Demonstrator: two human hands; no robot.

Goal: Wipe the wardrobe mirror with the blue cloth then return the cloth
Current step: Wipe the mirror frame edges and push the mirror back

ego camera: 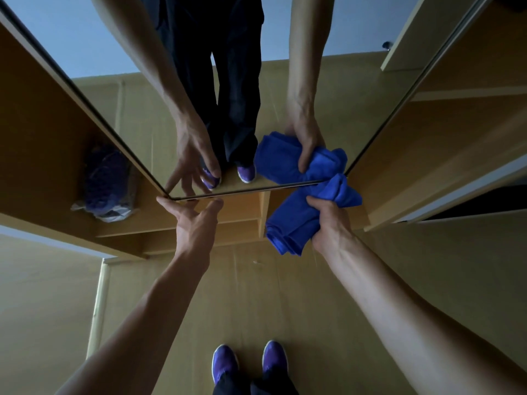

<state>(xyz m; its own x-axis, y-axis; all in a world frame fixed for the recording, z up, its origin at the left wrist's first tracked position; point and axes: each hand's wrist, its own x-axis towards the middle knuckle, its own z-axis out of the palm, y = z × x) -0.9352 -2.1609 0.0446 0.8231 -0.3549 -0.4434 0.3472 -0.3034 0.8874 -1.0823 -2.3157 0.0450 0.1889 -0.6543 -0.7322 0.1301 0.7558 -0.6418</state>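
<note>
From the head camera, looking steeply down, the wardrobe mirror [273, 109] fills the upper middle of the view, its bottom edge running just above the wooden shelving. The right hand [328, 223] is closed around a bunched blue cloth [296, 220], fingers wrapped tight over the fabric, and presses the cloth's upper end against the glass at the mirror's lower right corner — the reflection meets it there. The left hand [194, 220] has its fingers spread wide and holds nothing; the fingertips [164, 200] touch the mirror's lower left corner. To the left, on a shelf of the open wardrobe compartment [42, 155], lies a plastic bag [107, 183] with something dark purple inside — what it is cannot be told. Below, two purple shoes [249, 362] stand on the pale wooden floor [256, 295].
</note>
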